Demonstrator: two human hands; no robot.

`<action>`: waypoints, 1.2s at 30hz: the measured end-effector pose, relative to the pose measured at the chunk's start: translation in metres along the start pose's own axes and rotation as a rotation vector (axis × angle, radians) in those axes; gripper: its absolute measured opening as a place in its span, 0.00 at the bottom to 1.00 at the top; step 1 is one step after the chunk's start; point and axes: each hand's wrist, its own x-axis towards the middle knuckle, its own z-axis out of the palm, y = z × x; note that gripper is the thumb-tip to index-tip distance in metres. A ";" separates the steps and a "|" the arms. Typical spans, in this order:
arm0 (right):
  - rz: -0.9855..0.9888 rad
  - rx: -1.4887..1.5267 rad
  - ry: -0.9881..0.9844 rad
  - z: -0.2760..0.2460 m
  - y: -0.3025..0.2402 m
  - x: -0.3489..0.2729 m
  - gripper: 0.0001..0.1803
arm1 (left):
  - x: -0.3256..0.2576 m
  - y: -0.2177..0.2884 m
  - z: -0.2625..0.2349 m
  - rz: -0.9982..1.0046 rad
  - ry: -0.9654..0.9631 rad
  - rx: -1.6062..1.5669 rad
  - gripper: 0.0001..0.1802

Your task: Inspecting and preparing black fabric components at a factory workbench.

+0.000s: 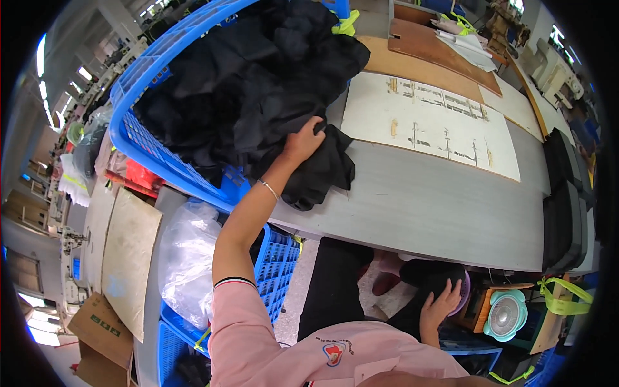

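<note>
My left hand [303, 142] reaches forward and has its fingers closed on a fold of black cloth [277, 119]. That fabric belongs to a large crumpled heap lying in a blue plastic basket [119, 129], and part of it spills over onto the grey tabletop [412, 193]. The fingertips are partly hidden in the folds. Down at my lap, my right hand [442, 308] rests flat on my black-trousered leg, fingers spread and holding nothing.
A white board [438, 122] with dark markings lies on the table. Black box-like pieces [561, 213] line its right end. Below are a small turquoise fan [505, 315] and another blue basket [277, 264]. Left stand a clear plastic bag [190, 258] and a cardboard box [103, 329].
</note>
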 end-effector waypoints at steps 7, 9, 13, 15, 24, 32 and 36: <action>-0.828 0.362 0.163 -0.007 -0.152 0.062 0.40 | 0.002 0.076 -0.023 0.341 -0.198 -0.082 0.16; -0.974 0.408 0.165 -0.002 -0.195 0.080 0.40 | -0.001 0.098 -0.050 0.497 -0.143 -0.047 0.14; -1.006 0.367 0.013 0.017 -0.253 0.117 0.39 | 0.008 0.089 -0.121 0.663 0.621 0.263 0.14; -0.944 0.372 -0.066 0.027 -0.266 0.128 0.39 | 0.019 0.053 -0.151 0.305 0.860 0.443 0.23; -0.664 0.223 0.078 0.047 -0.223 0.170 0.37 | 0.025 -0.083 -0.037 -0.278 0.370 0.229 0.38; -0.513 0.134 0.134 0.016 -0.155 0.182 0.27 | 0.020 -0.077 -0.019 0.073 -0.005 0.605 0.32; -0.540 0.188 0.246 0.006 -0.136 0.180 0.15 | 0.014 -0.032 -0.058 0.501 0.041 0.792 0.30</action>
